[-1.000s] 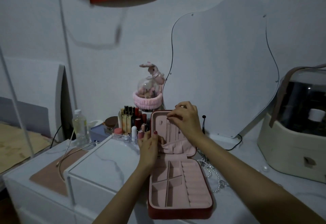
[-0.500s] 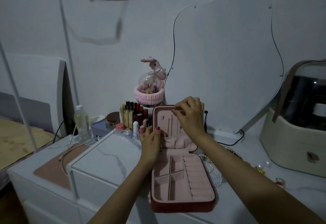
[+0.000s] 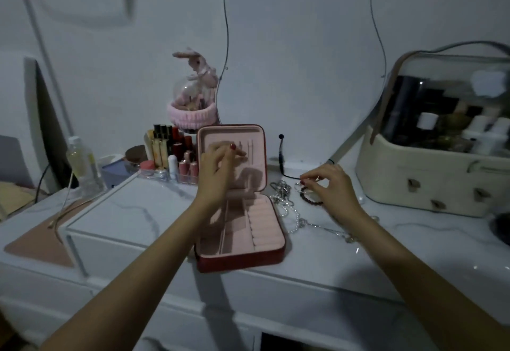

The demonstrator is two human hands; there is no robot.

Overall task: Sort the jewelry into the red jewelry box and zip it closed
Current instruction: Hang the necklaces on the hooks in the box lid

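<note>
Head view, status at this moment: your red jewelry box (image 3: 240, 256) lies open on the counter (image 3: 317, 265), lid upright against the back, pink tray empty as far as can be seen. The jewelry is all outside it, just to the right: a tangle of pearl and chain strands (image 3: 289, 207) touching the box's side, and a dark bead bracelet (image 3: 309, 198) beside them.

Your right hand (image 3: 334, 190) is on that pile, fingers curled and pinching at a small ring-like piece (image 3: 298, 185); blur prevents confirming a secure hold. Your left hand (image 3: 218, 168) hovers before the lid, fingers loosely bent and apart, holding nothing.

Risks noted:
- Strands appear intertwined; lifting one piece could drag others along or off the counter edge.
- A small piece pinched by the fingertips could slip and roll among the loose beads (image 3: 374, 216) further right.
- Chain left across the box rim would likely foul the zip.

Surroundings: a lipstick rack (image 3: 171, 157) stands close on the box's left, a black cable (image 3: 281, 157) runs just behind the pile, and a large cream case (image 3: 430, 174) sits to the right. None blocks the short path from pile to tray.
</note>
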